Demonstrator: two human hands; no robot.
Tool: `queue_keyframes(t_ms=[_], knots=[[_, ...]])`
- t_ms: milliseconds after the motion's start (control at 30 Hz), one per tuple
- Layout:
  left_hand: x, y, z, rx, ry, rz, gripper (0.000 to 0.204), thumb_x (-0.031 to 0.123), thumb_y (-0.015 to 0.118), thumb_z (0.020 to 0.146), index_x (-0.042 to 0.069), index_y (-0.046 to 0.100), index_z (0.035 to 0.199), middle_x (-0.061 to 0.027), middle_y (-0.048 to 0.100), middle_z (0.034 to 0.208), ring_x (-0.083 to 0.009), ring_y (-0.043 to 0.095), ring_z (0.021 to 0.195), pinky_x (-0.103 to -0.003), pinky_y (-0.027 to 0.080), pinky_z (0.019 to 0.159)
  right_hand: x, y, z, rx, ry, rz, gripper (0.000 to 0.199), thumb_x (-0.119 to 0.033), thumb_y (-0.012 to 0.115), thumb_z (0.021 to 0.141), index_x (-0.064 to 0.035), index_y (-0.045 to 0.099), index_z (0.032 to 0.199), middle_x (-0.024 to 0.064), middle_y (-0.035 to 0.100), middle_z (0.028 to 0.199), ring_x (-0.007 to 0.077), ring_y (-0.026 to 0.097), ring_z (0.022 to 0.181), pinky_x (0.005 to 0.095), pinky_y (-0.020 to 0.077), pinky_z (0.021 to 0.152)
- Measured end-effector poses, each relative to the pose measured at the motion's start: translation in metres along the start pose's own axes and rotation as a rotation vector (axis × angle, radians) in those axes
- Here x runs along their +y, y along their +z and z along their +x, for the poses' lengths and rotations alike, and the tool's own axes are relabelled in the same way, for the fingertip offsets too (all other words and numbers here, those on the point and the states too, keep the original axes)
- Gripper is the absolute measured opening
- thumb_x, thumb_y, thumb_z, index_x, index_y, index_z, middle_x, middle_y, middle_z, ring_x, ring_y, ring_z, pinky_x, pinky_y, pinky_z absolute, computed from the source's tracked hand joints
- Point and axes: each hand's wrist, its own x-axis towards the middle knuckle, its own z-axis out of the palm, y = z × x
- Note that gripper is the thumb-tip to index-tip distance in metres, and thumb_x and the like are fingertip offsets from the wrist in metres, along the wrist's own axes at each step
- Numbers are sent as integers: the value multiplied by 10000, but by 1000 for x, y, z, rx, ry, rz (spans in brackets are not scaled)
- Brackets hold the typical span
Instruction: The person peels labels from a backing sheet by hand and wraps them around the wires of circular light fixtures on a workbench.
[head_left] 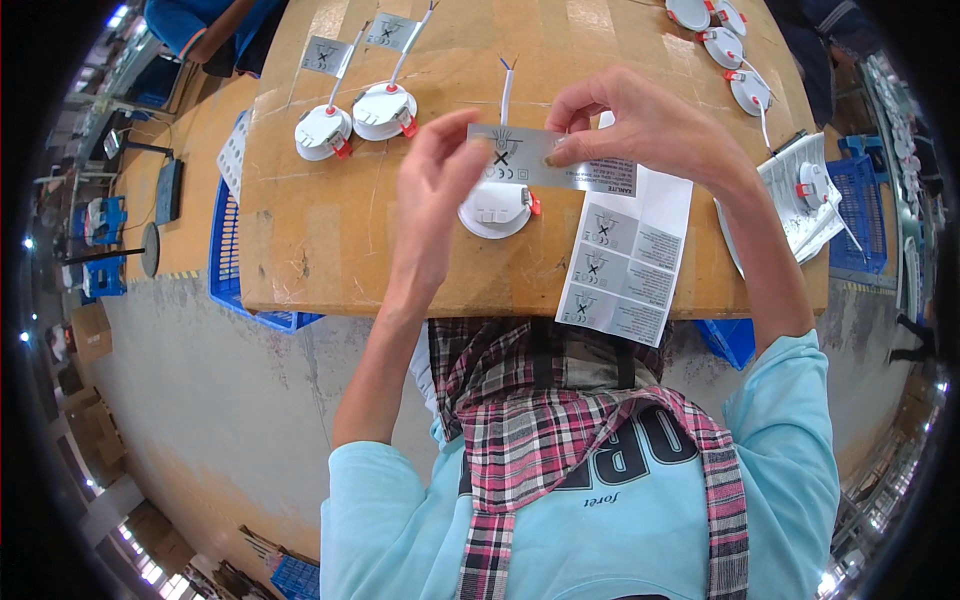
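Both hands pinching silver label — left hand, right hand — over unlabelled lamp. Two lamps far left already tagged; label sheet holding more.

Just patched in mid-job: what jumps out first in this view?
Both hands hold a silver label above a white round lamp mid-table, left hand and right hand pinching its ends. A sheet of labels hangs over the table's near edge; two labelled lamps lie far left.
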Motion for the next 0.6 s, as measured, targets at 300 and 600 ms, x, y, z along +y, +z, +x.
queue_keyframes(t_ms=[300, 600], knots=[[-8, -8, 16, -78, -114, 89, 194, 202, 700, 833, 22, 636, 861, -15, 636, 746, -38, 541, 640, -190, 417, 596, 23, 10, 6, 131, -8, -31, 223, -220, 694, 752, -21, 683, 851, 28, 595, 689, 117, 551, 677, 279, 418, 633], [-23, -26, 50, -72, -123, 153, 203, 200, 682, 841, 15, 649, 919, -38, 649, 820, -79, 568, 785, -252, 427, 794, 48, 20, 20, 206, 102, 57, 282, -289, 691, 781, -9, 670, 763, 24, 530, 613, 106, 484, 609, 271, 352, 548]])
